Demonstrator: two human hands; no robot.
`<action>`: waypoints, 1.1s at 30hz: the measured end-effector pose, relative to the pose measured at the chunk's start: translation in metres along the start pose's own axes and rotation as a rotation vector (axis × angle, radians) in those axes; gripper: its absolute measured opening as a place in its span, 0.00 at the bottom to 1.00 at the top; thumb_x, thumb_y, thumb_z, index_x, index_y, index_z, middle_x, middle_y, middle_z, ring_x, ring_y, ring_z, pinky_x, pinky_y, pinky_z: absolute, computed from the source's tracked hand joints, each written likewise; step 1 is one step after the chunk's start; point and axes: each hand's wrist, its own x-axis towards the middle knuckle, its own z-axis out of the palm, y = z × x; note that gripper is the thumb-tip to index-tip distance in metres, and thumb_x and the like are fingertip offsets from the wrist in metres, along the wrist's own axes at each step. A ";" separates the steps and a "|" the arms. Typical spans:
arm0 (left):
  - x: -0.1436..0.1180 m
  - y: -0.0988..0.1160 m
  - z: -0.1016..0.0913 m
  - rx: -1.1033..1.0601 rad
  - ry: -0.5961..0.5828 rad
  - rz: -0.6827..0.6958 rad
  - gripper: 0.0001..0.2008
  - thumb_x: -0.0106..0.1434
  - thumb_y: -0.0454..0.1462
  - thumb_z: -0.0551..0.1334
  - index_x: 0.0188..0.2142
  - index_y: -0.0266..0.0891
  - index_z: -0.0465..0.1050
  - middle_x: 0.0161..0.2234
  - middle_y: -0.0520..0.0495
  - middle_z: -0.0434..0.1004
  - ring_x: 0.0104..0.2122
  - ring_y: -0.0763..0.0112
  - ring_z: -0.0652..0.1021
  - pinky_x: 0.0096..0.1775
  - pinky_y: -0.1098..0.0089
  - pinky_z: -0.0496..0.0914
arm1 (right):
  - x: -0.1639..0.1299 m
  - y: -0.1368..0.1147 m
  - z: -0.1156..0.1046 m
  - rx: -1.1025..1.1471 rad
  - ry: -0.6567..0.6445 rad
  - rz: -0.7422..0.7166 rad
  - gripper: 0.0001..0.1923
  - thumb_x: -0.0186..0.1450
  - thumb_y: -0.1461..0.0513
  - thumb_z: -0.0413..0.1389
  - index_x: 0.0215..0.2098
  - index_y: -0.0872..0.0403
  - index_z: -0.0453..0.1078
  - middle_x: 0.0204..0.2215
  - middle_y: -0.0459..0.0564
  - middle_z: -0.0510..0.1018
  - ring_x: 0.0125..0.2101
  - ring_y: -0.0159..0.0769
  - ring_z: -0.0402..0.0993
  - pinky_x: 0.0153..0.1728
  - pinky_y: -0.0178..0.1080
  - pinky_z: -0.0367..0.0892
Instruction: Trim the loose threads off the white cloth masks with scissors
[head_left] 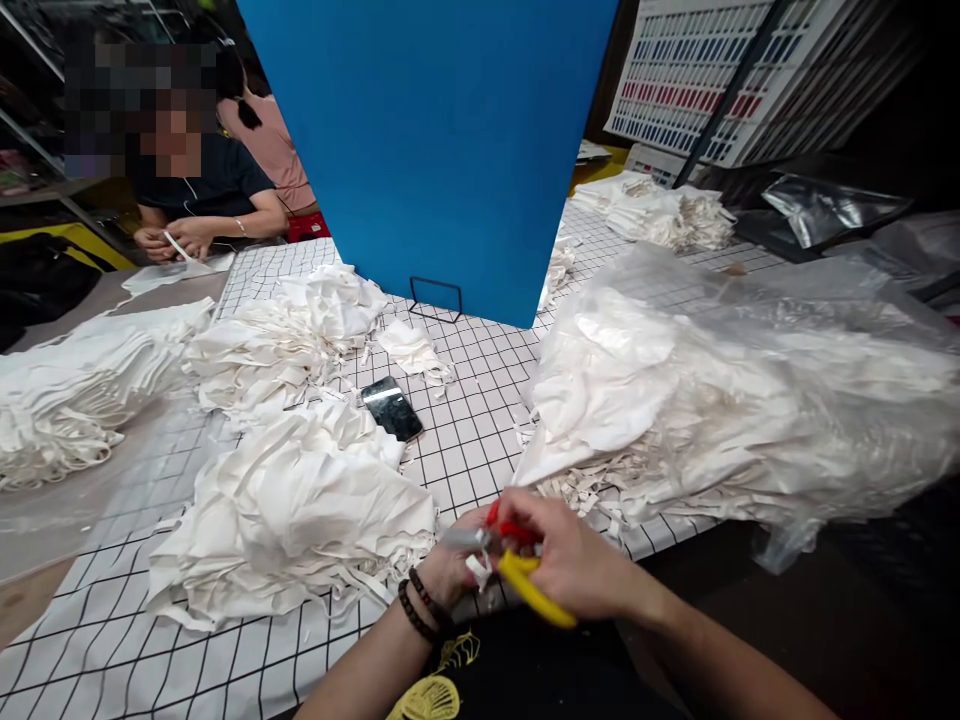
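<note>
At the table's near edge my right hand (pixel 574 560) is closed around a pair of scissors (pixel 534 590) with red and yellow handles. Their blades point left, over my left hand (pixel 446 572). A small white cloth strip (pixel 478 568) shows at the left hand, just below the blades. The left fingers look curled around it, though the scissors and right hand partly hide them and motion blurs them. Left of my hands lies a heap of white cloth pieces (pixel 300 510). To the right, more white cloth (pixel 615 385) spills from a clear plastic bag (pixel 840 370).
A blue board (pixel 442 150) stands upright on the checked tablecloth (pixel 480 420). A phone (pixel 391 408) lies beside further white cloth piles (pixel 292 340). At far left is a stack of white straps (pixel 97 380). Across the table a person (pixel 202 195) handles white cloth.
</note>
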 end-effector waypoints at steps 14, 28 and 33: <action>-0.047 0.059 -0.006 -0.400 0.115 0.145 0.08 0.61 0.37 0.66 0.37 0.33 0.73 0.29 0.52 0.70 0.19 0.85 0.67 0.21 0.81 0.64 | 0.076 0.015 -0.056 -0.079 0.531 -0.204 0.13 0.60 0.62 0.56 0.42 0.49 0.58 0.38 0.46 0.73 0.34 0.33 0.72 0.32 0.33 0.67; -0.046 0.052 0.004 -0.309 0.204 0.306 0.09 0.61 0.40 0.66 0.33 0.34 0.75 0.45 0.42 0.76 0.23 0.82 0.71 0.26 0.77 0.66 | 0.022 0.063 -0.012 0.100 0.260 0.156 0.15 0.57 0.57 0.63 0.33 0.50 0.61 0.31 0.44 0.74 0.29 0.34 0.70 0.29 0.36 0.67; -0.037 0.043 0.002 -0.142 0.205 0.395 0.11 0.63 0.42 0.64 0.33 0.34 0.76 0.27 0.49 0.77 0.26 0.77 0.75 0.33 0.76 0.68 | 0.003 0.052 -0.024 0.180 0.348 0.065 0.17 0.57 0.55 0.64 0.34 0.49 0.58 0.32 0.43 0.73 0.29 0.33 0.68 0.31 0.35 0.66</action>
